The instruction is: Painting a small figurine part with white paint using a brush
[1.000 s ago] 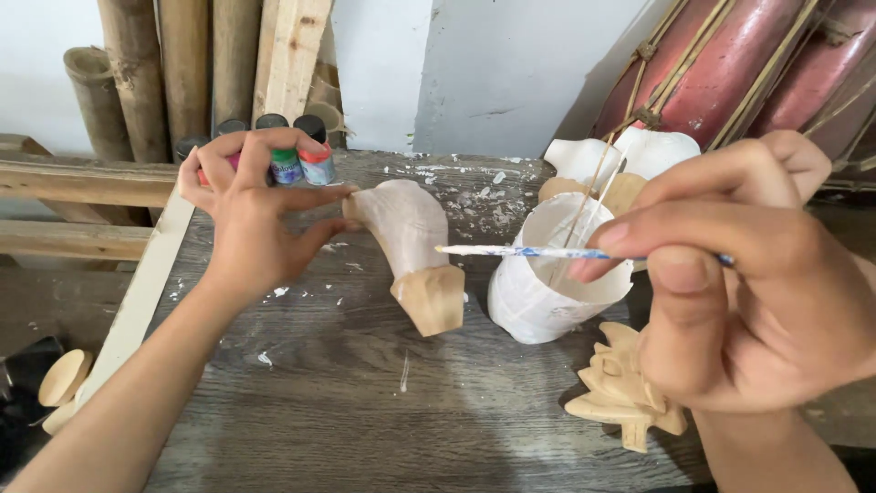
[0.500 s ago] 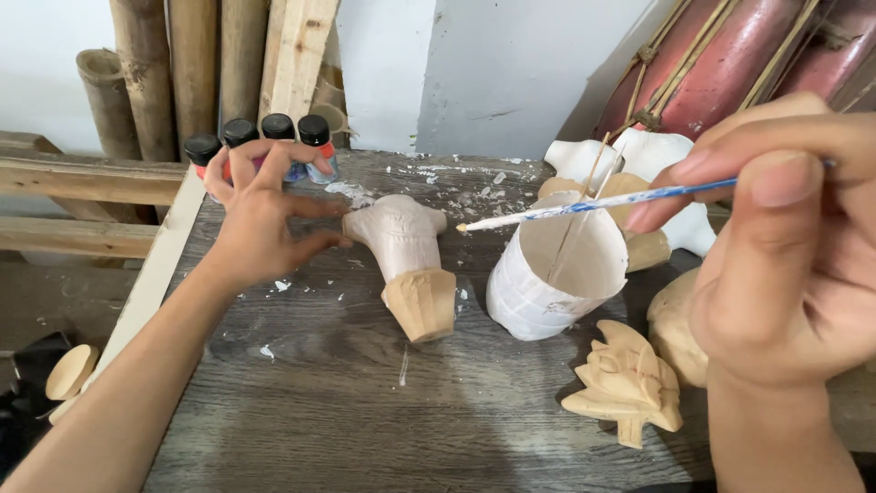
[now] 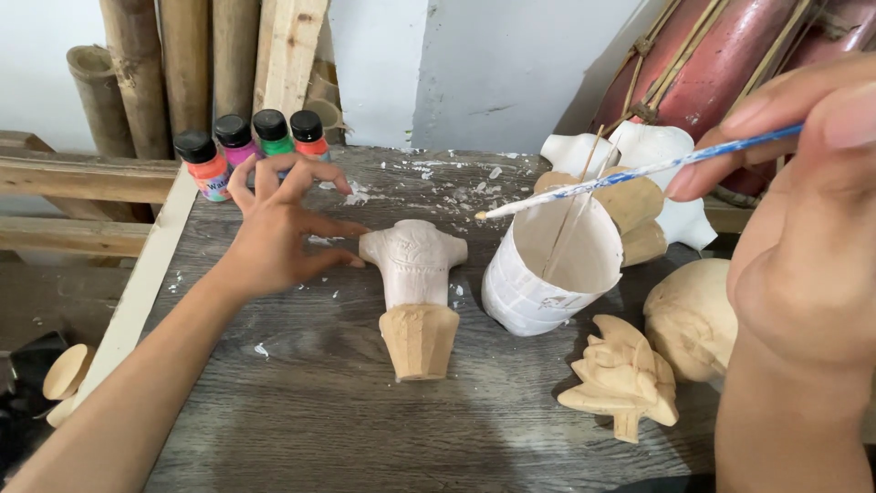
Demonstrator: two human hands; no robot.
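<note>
Right hand (image 3: 812, 237) cropped, paintbrush (image 3: 630, 173) pinched, left hand (image 3: 278, 228) covering bottles (image 3: 246, 151)

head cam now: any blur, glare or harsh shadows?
Head view: right hand sits close to the lens, soft and oversized; left hand, carved figure and paint bottles are sharp; light is soft and even, shadows on the table faint, no glare.

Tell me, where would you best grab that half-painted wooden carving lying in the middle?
Probably the carving by its bare flared base, coming from above: it lies flat with the base toward the camera, the upper half looks white-coated, and the left hand is right beside it.
</note>
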